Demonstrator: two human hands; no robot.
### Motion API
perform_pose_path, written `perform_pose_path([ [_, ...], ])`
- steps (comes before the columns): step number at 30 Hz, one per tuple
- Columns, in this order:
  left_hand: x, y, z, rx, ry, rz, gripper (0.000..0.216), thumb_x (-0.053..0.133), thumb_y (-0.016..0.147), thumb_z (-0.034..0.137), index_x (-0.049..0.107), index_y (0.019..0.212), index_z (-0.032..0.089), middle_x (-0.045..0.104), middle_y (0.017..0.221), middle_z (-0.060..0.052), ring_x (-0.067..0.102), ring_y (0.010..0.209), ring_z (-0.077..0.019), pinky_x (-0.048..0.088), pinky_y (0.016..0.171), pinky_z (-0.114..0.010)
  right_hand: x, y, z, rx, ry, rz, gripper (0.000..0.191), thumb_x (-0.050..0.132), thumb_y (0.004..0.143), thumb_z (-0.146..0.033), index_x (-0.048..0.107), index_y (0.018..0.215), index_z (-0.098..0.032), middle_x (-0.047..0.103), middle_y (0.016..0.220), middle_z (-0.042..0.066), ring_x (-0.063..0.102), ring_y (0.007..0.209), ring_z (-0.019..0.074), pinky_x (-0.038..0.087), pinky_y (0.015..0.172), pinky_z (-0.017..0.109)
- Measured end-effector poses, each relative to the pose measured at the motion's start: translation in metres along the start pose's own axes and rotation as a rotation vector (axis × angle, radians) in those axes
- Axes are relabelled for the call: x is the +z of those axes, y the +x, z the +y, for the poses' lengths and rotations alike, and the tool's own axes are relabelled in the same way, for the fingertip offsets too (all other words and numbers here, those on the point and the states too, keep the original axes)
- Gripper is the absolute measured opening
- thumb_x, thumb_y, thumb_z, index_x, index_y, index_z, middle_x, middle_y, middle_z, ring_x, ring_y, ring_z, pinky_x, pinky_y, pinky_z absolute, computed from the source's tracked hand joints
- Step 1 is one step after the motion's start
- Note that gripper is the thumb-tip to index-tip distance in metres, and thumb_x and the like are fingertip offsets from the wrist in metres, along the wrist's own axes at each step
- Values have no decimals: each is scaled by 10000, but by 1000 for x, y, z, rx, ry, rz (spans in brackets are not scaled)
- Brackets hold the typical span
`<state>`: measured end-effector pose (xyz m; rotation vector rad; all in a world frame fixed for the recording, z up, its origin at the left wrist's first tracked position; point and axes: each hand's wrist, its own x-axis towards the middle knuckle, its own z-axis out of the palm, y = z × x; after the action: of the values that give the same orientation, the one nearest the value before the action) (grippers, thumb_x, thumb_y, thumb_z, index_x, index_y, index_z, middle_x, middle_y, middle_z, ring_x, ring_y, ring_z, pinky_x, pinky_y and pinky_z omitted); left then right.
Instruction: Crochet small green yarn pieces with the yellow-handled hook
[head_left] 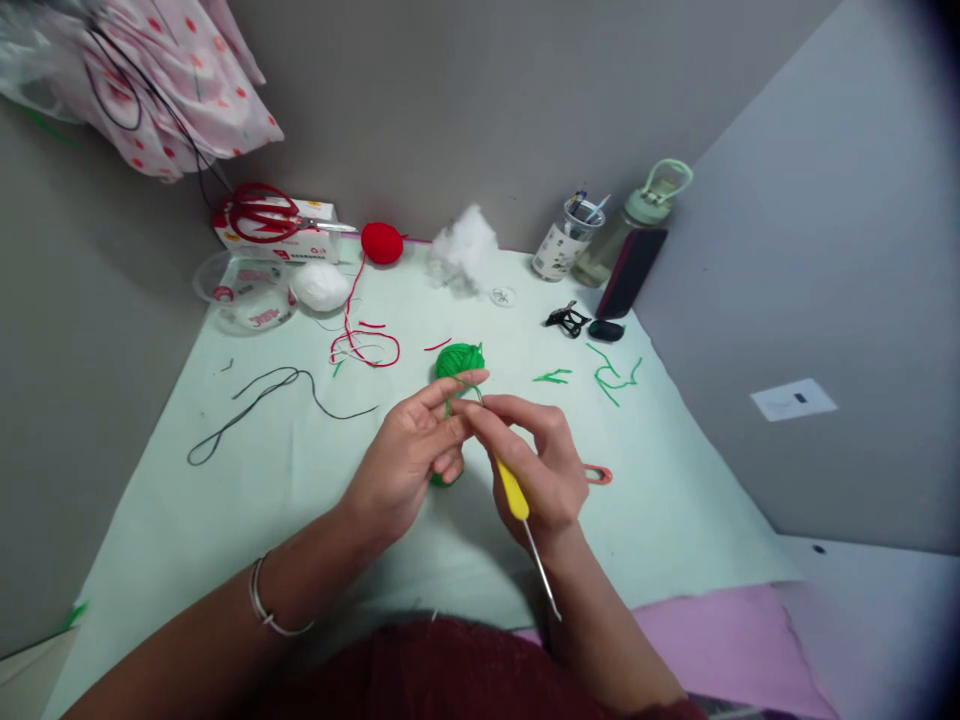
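Note:
My left hand (409, 455) is closed on a small green crochet piece (442, 478), and a green strand runs over its fingers. My right hand (536, 460) pinches a crochet hook with a yellow handle (514, 490); the metal shaft points down toward me. The fingertips of both hands meet above the pale green table cover (225, 500). A ball of green yarn (459, 360) lies just beyond the fingers.
Black cord (262, 395), red yarn scraps (364, 345), a red ball (382, 243), a white ball (320, 286), stuffing (465, 245), red scissors (262, 212) on a box, a cup of pens (564, 240), a bottle (630, 225), green scraps (611, 378) and an orange ring (598, 474) lie around.

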<state>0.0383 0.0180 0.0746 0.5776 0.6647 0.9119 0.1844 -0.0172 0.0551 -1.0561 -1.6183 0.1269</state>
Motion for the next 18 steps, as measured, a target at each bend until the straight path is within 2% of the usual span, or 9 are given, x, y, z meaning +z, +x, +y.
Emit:
perform_pose_path([
  [3, -2, 2, 4, -77, -74, -40, 305, 850, 829, 228, 796, 1120, 158, 392, 645, 92, 221, 467, -5, 286, 425, -128, -4, 5, 2, 134, 133, 64, 276, 627, 986, -163, 793, 1133, -328, 767, 1001, 54, 716, 854, 204, 602, 706, 383],
  [6, -3, 2, 8, -55, -100, -36, 276, 845, 822, 184, 805, 1094, 153, 401, 683, 84, 224, 480, -2, 302, 429, -113, -7, 14, 3, 353, 394, 146, 169, 634, 999, -257, 802, 988, -274, 731, 870, 31, 649, 663, 151, 555, 595, 336],
  [10, -3, 0, 10, -44, -88, -39, 218, 827, 835, 172, 814, 1053, 156, 422, 712, 73, 245, 489, 0, 329, 436, -107, -8, 19, 6, 537, 636, 176, 146, 690, 965, -323, 797, 910, -241, 725, 835, 22, 631, 608, 117, 540, 542, 276],
  [14, -5, -1, 12, -54, -84, -87, 185, 804, 855, 172, 822, 1038, 149, 384, 695, 73, 211, 494, -6, 315, 433, -107, -8, 20, 6, 550, 642, 191, 165, 715, 943, -366, 785, 884, -230, 725, 804, 22, 621, 584, 112, 534, 517, 262],
  [18, -7, -1, 12, -68, -72, -100, 240, 800, 866, 202, 814, 1102, 162, 354, 683, 76, 206, 505, -21, 308, 445, -123, -8, 21, 5, 532, 630, 171, 179, 719, 934, -390, 773, 876, -229, 716, 799, 21, 612, 564, 113, 530, 500, 269],
])
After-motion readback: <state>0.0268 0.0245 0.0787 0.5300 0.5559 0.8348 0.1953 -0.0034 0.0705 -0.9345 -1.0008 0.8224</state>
